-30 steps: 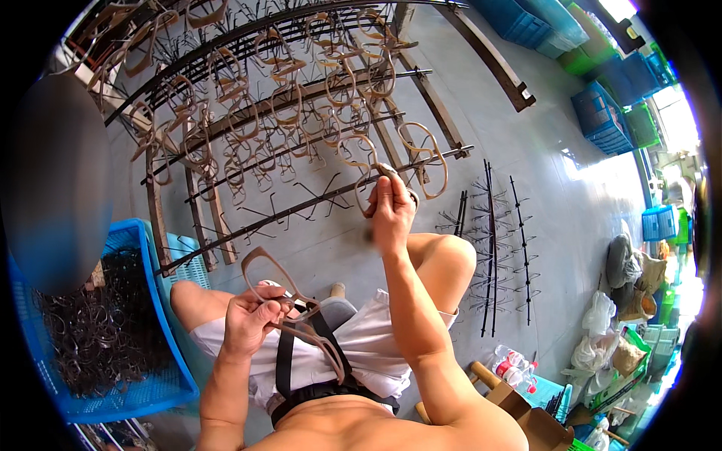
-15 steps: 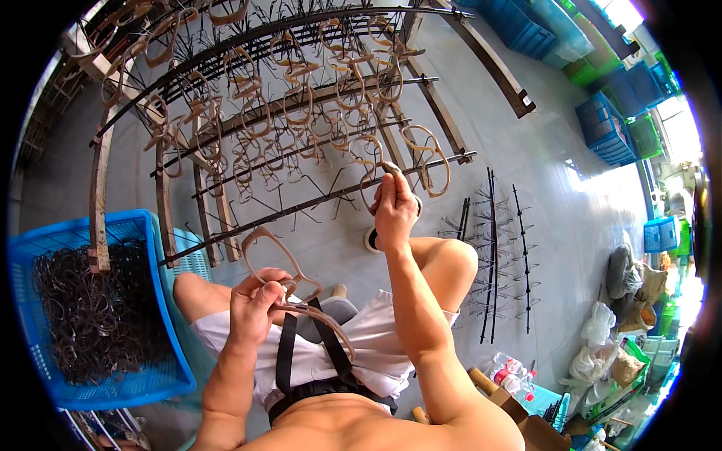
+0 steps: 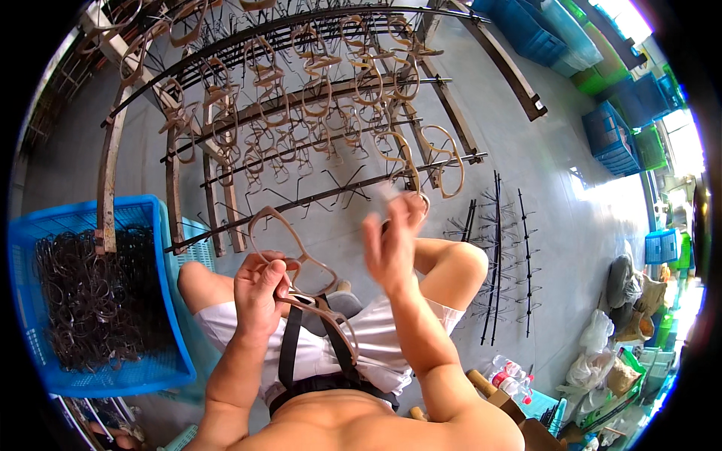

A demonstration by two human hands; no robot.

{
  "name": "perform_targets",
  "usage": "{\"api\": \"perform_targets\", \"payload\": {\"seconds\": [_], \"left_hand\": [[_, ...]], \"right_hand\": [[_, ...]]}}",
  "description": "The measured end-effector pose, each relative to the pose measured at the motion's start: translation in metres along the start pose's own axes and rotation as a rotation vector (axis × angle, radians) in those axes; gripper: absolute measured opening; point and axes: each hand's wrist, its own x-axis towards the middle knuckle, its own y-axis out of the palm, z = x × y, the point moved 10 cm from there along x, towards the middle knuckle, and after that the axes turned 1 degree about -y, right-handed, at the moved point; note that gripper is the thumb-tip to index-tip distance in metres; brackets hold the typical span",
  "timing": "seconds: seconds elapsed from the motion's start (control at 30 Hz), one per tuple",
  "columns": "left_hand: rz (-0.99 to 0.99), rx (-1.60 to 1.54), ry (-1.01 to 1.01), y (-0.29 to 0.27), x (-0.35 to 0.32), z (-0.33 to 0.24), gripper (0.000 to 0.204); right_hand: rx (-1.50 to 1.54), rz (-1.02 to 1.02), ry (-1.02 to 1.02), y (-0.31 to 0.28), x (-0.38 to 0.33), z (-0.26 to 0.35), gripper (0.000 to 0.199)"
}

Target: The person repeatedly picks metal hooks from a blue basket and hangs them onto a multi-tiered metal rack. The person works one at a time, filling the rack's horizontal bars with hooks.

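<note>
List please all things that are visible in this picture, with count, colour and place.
eyeglass frames in hand: two or three, brown, held in front of the lap
hanging frames: many, brown, on the rack, upper middle
rack: one, dark rods on brown posts, standing on the floor ahead
basket: one, blue, at left, full of dark frames
loose rods: several, black with hooks, on the floor at right
crates: several, blue and green, upper right
bags: several, white and brown, lower right
bottle: one, clear, lower right
left hand: fingers closed on the frames
right hand: raised, blurred, near the lowest rod
</note>
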Motion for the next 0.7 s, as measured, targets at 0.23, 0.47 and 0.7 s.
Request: {"api": "perform_targets", "payload": {"seconds": [0.23,0.47,0.7], "left_hand": [[0.071,0.009,-0.139,0.02,-0.003,0.007,0.024],[0.204,0.128,-0.193,0.005,-0.011,0.015,0.03],[0.072,0.006,-0.233,-0.018,-0.011,0.015,0.021]], "right_hand": [[0.965,0.19,0.564,0.051,-0.05,-0.01,0.02],[0.672,-0.292,0.586,0.068,-0.037,-0.095,0.011],[0.962,-0.338,0.784,0.092,-0.034,-0.092,0.021]]}}
